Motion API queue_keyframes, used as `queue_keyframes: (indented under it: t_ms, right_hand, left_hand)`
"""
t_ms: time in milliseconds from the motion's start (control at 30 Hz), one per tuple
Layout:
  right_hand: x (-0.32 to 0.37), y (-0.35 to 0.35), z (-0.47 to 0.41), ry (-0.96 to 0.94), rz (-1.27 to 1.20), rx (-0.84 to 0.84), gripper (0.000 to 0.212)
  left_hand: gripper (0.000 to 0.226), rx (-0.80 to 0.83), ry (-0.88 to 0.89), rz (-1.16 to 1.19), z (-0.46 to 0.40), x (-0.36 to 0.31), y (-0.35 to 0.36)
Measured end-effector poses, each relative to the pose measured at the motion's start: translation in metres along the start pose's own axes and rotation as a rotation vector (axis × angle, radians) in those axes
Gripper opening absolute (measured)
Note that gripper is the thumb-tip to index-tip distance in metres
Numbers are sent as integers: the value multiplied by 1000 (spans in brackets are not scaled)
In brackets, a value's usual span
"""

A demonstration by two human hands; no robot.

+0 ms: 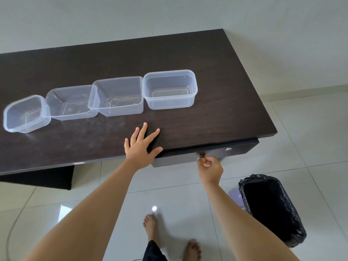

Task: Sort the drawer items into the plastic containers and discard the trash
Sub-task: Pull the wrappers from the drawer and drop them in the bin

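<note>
Since the dark brown wooden drawer (pixel 190 159) under the desk top shows only its front, nothing from inside it can be seen, and I think the sorting has not begun. The four clear plastic containers sit in a row on the dark brown wooden desk (pixel 216 102), and all four look empty. The far-left square container (pixel 24 113) is tipped and leans on the second container (pixel 69 103). The third container (pixel 116 96) touches the second one, and the right-hand container (pixel 170 89) stands flat just beside it. The bin with a black bag (pixel 271 210) waits on the pale tiled floor (pixel 169 191), to the right of the person and below the drawer. No trash can be seen in the part of it that shows. So I think all the work is left: open the drawer, take things out, put them in the containers, and drop the trash in the bin.

The left hand (pixel 142 147) lies flat on the desk near its front edge, fingers straight and spread wide, holding nothing. The right hand (pixel 210 167) reaches up to the drawer front. Its fingers are curled and pinch the small dark round knob (pixel 202 156). A small silver lock (pixel 228 149) sits further right on the drawer front. Both arms are stretched forward. Two bare feet stand on the floor below.
</note>
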State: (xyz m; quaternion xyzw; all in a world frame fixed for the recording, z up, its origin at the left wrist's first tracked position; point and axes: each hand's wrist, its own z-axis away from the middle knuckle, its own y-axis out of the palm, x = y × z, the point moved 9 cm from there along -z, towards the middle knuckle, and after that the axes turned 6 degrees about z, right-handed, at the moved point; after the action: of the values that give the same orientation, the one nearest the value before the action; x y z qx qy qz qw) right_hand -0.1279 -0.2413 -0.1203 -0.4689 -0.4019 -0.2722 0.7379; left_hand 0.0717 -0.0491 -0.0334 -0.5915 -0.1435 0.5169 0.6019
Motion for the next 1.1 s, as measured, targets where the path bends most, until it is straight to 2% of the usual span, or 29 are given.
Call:
queue_keyframes:
  t_ms: [633,800,967,1100]
  right_hand:
    - [-43,-54,69,51,31,-6,14]
    - [-55,-64,82,70,85,4,11]
    - [-62,-70,93,70,110,17,10]
    - [-68,-73,100,85,115,26,12]
  left_hand:
    - [59,-9,14,15,1,-3,-2]
    - [58,-123,-34,143,20,-6,0]
    - [74,-168,29,210,77,-15,29]
    - [85,-81,-11,249,110,-10,63]
